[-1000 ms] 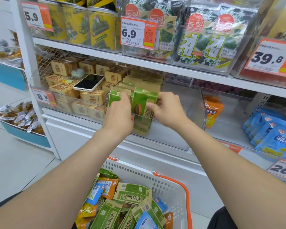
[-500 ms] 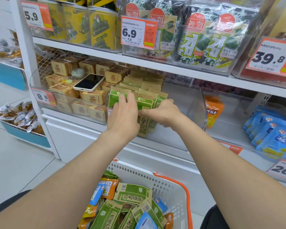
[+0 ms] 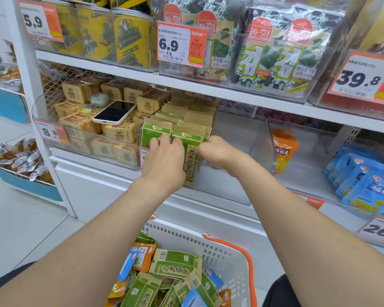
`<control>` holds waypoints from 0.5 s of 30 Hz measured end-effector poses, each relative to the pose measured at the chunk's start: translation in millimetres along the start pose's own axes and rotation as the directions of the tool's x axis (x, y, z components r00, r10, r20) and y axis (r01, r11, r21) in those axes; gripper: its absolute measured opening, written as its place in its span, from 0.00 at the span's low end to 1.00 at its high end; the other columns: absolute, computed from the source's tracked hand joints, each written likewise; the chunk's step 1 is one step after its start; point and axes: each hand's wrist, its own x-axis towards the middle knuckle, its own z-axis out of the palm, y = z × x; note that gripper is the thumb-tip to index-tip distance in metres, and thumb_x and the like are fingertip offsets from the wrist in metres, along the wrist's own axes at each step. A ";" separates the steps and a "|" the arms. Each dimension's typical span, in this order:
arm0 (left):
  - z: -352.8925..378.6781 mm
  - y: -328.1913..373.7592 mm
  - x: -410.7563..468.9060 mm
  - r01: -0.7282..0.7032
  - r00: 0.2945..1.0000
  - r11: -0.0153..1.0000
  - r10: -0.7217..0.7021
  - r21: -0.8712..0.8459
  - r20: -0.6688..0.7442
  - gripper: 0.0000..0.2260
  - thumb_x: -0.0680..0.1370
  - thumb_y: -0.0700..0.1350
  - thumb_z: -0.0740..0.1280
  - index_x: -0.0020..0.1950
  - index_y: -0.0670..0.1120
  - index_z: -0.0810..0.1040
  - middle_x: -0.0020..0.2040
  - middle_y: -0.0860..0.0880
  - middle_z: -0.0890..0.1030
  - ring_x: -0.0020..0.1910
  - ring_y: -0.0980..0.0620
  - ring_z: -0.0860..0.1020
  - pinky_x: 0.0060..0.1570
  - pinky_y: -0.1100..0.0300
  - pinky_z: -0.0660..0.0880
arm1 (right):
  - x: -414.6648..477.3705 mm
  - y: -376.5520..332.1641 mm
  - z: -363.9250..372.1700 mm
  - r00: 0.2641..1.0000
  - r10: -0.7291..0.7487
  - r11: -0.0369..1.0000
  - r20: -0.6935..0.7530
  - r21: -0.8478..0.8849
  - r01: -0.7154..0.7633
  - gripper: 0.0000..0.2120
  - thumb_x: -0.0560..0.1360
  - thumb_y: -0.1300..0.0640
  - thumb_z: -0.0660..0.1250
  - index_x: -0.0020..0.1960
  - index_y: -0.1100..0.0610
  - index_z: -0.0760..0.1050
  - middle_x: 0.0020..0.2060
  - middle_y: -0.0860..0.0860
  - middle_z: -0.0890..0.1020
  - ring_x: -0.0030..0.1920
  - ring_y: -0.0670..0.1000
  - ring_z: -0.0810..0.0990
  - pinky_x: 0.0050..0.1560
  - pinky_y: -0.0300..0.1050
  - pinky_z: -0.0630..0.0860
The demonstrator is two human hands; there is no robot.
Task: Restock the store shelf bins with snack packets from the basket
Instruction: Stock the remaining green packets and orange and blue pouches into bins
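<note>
Left hand [image 3: 164, 158] and right hand [image 3: 220, 154] clasp upright green packets [image 3: 190, 165] in the clear bin [image 3: 242, 140] at twelve o'clock; basket [image 3: 208, 242] at six. Best squared flush against the row before release.

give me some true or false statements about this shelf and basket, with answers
1. The left hand and right hand both hold green packets in the clear bin. True.
2. The basket holds only green packets. False: orange packets and blue packets lie in it too.
3. The phone lies in the basket. False: it lies on the tan packets in the bin to the left.
4. The price tag above the green packets reads 6.9. True.
</note>
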 end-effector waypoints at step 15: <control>1.7 7.3 -18.1 -0.012 0.998 0.999 0.010 -0.046 -0.059 0.19 0.71 0.34 0.69 0.60 0.43 0.70 0.60 0.40 0.70 0.58 0.38 0.68 0.51 0.49 0.69 | -26.5 14.9 6.9 0.931 -0.256 0.888 -0.260 -0.444 0.120 0.05 0.77 0.60 0.58 0.42 0.58 0.71 0.41 0.56 0.73 0.44 0.62 0.74 0.41 0.49 0.72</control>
